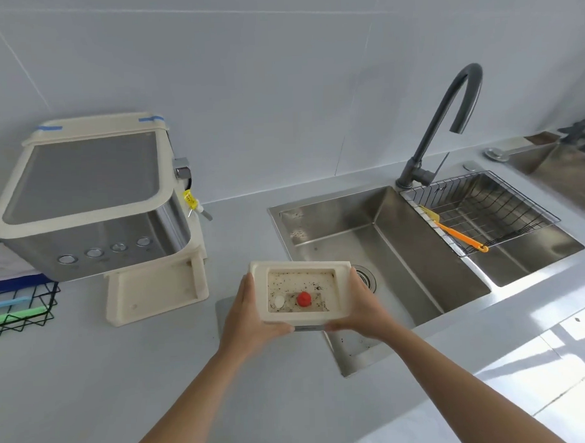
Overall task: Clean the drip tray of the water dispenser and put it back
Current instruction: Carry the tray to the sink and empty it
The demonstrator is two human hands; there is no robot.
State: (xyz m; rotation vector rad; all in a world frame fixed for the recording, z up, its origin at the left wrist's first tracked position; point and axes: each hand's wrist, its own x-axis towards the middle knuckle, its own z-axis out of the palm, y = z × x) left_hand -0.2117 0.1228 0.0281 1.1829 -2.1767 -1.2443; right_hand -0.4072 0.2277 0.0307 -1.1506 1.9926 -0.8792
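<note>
Drip tray [302, 292] already out of water dispenser [88, 198], held over desk edge by sink [385, 251]; left hand [246, 314] & right hand [362, 305] fingers clasping its sides. Specks inside, prob. dirt. Washing, refitting left.

Cream matt plastic rectangular drip tray [302, 292] with dark speckled grime, brushed stainless steel sink [401, 247], glossy steel-fronted water dispenser [91, 208], smooth pale grey countertop [124, 376], black wire basket [483, 211]
</note>
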